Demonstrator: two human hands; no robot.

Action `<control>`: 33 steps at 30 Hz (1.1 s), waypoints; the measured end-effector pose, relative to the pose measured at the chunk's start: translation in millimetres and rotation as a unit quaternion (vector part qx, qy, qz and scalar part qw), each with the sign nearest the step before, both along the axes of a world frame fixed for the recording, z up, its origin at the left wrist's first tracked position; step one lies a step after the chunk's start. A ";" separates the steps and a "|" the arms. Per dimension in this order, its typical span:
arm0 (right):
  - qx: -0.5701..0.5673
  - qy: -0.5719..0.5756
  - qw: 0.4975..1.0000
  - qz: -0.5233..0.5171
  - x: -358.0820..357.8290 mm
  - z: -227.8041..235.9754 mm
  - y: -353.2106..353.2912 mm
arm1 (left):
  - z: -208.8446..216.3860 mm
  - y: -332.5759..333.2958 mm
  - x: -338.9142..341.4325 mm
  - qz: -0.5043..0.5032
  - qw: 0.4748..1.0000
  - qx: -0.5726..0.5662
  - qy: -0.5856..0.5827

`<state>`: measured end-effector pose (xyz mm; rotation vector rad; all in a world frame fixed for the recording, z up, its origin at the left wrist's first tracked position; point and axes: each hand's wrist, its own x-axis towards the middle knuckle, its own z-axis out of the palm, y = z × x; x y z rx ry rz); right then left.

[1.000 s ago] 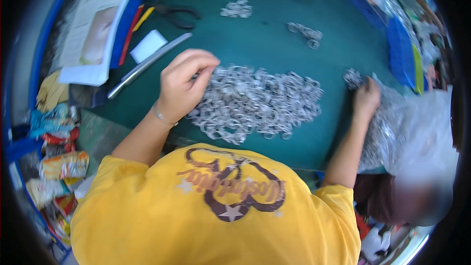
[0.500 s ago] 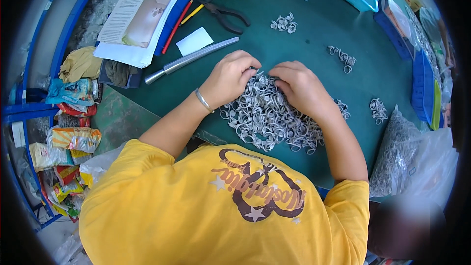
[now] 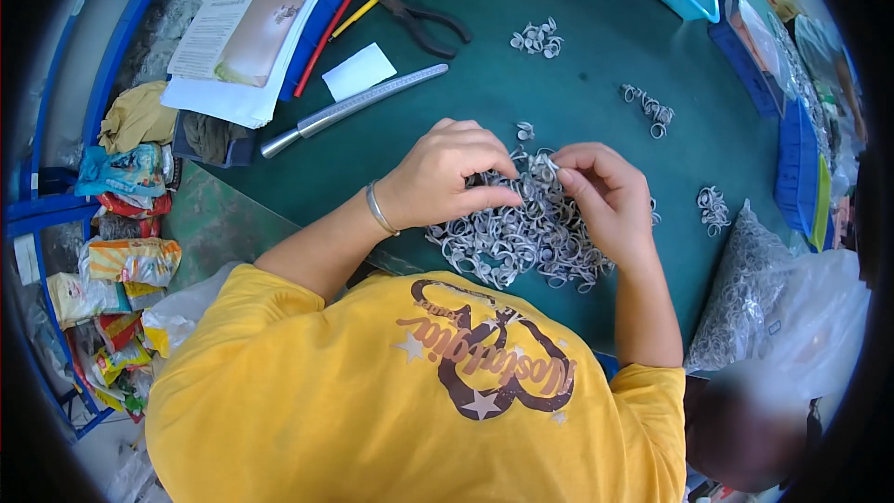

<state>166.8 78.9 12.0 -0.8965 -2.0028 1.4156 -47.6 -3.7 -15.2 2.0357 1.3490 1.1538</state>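
A heap of silver-grey metal rings (image 3: 521, 233) lies in front of me on the green table. My left hand (image 3: 452, 172) is over the heap's left side, its thumb and fingers apart, with nothing seen between them. At the heap's far right, my right hand (image 3: 615, 196) pinches a ring (image 3: 555, 164) between thumb and forefinger. One or two loose rings (image 3: 525, 131) lie just beyond the heap, between my hands. Farther off are a small cluster of rings (image 3: 537, 39), a short row of rings (image 3: 649, 112) and another small cluster (image 3: 713, 210) to the right.
A metal ring mandrel (image 3: 354, 110), white paper (image 3: 359, 72), black-handled pliers (image 3: 424, 23), and red (image 3: 326, 42) and yellow (image 3: 355, 21) pencils lie at far left. Printed sheets (image 3: 247, 37) sit beside them. A clear bag of rings (image 3: 740, 289) stands right; blue bins (image 3: 799, 163) line that edge.
My left hand's thumb and fingers have spread apart. My right hand has moved right and slightly nearer, a ring in its pinch. Loose rings now show beyond the heap.
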 end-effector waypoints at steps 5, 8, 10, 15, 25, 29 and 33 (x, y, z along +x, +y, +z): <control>-0.189 0.155 0.969 0.023 3.4 -2.1 -25.9 | 7.9 3.0 20.6 0.027 0.996 0.035 -0.077; -0.145 0.170 0.974 0.023 7.2 -8.4 -28.4 | 7.5 -0.9 23.7 0.010 0.992 -0.041 -0.115; -0.110 0.145 0.983 0.003 9.7 -8.1 -27.2 | 7.7 -1.1 24.8 0.015 0.990 -0.040 -0.132; -0.075 0.114 0.990 -0.037 16.7 -14.2 -27.9 | 7.7 0.9 18.9 -0.006 0.997 -0.040 -0.072; -0.182 0.243 0.953 -0.009 13.7 -18.9 -36.7 | 9.6 1.6 31.4 -0.016 0.992 0.026 -0.125; -0.161 0.204 0.965 -0.026 14.7 -19.9 -37.9 | 12.0 2.2 31.5 -0.017 0.990 0.026 -0.139; -0.156 0.191 0.969 -0.034 15.2 -19.1 -38.4 | 13.8 3.6 31.6 -0.017 0.990 0.063 -0.121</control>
